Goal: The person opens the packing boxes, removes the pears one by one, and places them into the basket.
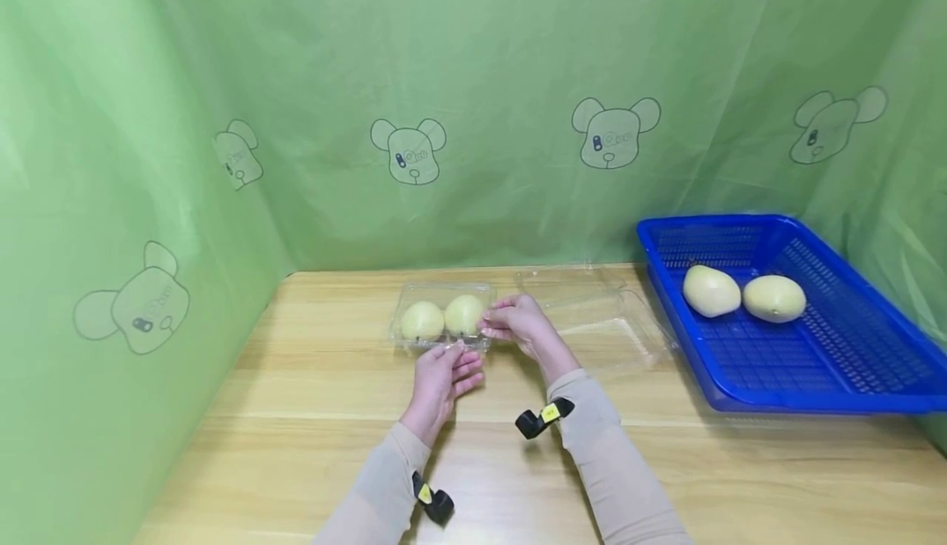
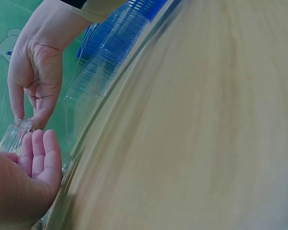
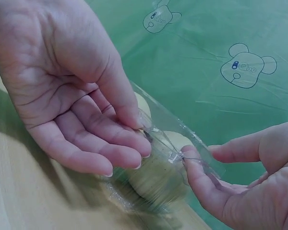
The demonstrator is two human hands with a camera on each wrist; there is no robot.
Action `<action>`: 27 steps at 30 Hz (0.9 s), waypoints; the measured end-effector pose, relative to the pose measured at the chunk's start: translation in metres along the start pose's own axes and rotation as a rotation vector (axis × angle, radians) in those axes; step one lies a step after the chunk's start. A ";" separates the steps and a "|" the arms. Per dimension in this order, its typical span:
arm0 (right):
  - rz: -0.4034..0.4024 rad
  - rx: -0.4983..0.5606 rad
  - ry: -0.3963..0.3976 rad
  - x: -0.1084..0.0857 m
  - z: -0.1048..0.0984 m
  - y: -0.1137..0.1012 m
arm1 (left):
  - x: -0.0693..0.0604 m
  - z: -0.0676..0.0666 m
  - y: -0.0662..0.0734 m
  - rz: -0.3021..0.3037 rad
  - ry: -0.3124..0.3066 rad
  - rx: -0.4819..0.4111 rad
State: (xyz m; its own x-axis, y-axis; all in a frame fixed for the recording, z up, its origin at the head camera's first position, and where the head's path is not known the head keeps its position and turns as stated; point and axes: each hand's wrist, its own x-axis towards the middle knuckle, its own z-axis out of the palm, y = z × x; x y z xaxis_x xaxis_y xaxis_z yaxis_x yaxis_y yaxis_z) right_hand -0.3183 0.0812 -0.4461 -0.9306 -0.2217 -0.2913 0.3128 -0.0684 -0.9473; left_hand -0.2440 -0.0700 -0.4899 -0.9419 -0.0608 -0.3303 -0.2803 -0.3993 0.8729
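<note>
On the wooden table stands a clear plastic clamshell box (image 1: 442,288) with two pale yellow pears (image 1: 422,321) inside, seen through its lid. My left hand (image 1: 438,381) is at the front middle of the box. Its thumb and index finger pinch the rim, while the other fingers (image 3: 93,139) stay loosely spread. At the right front corner, my right hand (image 1: 521,327) pinches the clear plastic edge between thumb and fingers, as the right wrist view also shows (image 3: 259,177). The lid lies over the pears; whether its edge is fastened I cannot tell.
Right of the hands lie more clear plastic boxes (image 1: 602,327), faint against the wood. A blue slotted basket (image 1: 806,401) stands at the far right, holding two pale yellow fruits (image 1: 712,291). A green curtain (image 1: 503,200) with bear prints closes off the back and sides.
</note>
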 end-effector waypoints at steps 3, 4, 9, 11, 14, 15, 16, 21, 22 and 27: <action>-0.008 -0.011 0.005 0.000 0.001 0.000 | 0.000 0.000 -0.001 0.001 -0.001 0.008; -0.009 -0.018 0.010 0.000 0.001 0.000 | 0.000 0.000 -0.001 0.004 -0.003 0.015; 0.014 -0.002 0.028 -0.002 0.003 -0.001 | -0.001 0.001 -0.002 0.023 0.000 0.042; 0.026 0.044 0.013 -0.002 0.005 -0.002 | -0.001 0.003 -0.003 0.023 -0.004 0.047; 0.038 0.117 0.006 -0.002 0.007 -0.003 | -0.002 0.007 -0.005 0.019 -0.019 0.045; 0.037 0.125 0.008 -0.003 0.007 -0.003 | -0.002 0.008 -0.006 0.014 -0.028 0.043; 0.033 0.119 0.015 -0.003 0.006 -0.003 | -0.002 0.010 -0.006 0.009 -0.033 0.036; 0.032 0.095 0.021 -0.004 0.002 0.000 | -0.002 0.011 -0.008 0.000 -0.029 0.013; 0.031 0.096 0.011 -0.004 0.002 0.000 | -0.002 0.010 -0.009 -0.001 -0.027 0.011; 0.021 0.107 -0.019 -0.002 0.003 0.000 | 0.000 0.006 -0.005 -0.007 -0.039 0.015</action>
State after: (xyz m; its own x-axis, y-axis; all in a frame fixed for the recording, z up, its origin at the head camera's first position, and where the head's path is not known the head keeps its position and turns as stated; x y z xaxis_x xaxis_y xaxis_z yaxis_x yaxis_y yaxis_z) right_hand -0.3160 0.0782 -0.4454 -0.9201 -0.2427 -0.3074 0.3517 -0.1667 -0.9212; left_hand -0.2433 -0.0628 -0.4925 -0.9463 -0.0222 -0.3224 -0.2895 -0.3854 0.8762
